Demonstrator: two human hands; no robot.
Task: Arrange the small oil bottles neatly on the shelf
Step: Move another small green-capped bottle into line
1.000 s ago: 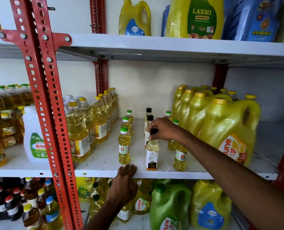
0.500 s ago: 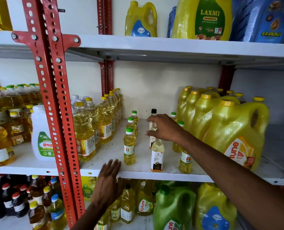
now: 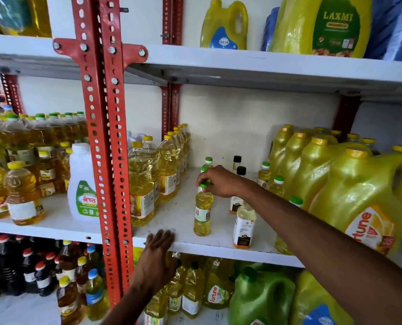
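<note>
Several small oil bottles stand in a loose cluster on the white middle shelf. My right hand grips the green cap of the front small yellow bottle, which stands upright on the shelf. To its right stands a pale bottle with a white and orange label, its cap hidden behind my forearm. Behind them are two black-capped small bottles and green-capped ones. My left hand rests flat, fingers spread, against the shelf's front edge.
Tall yellow-capped oil bottles line the left of the cluster; large yellow jugs crowd the right. A red perforated upright stands at the front left. The shelves above and below hold more jugs and bottles.
My right hand has moved left from the black-capped and pale bottles to the front green-capped bottle and closed on its cap. My left hand stays at the shelf edge.
</note>
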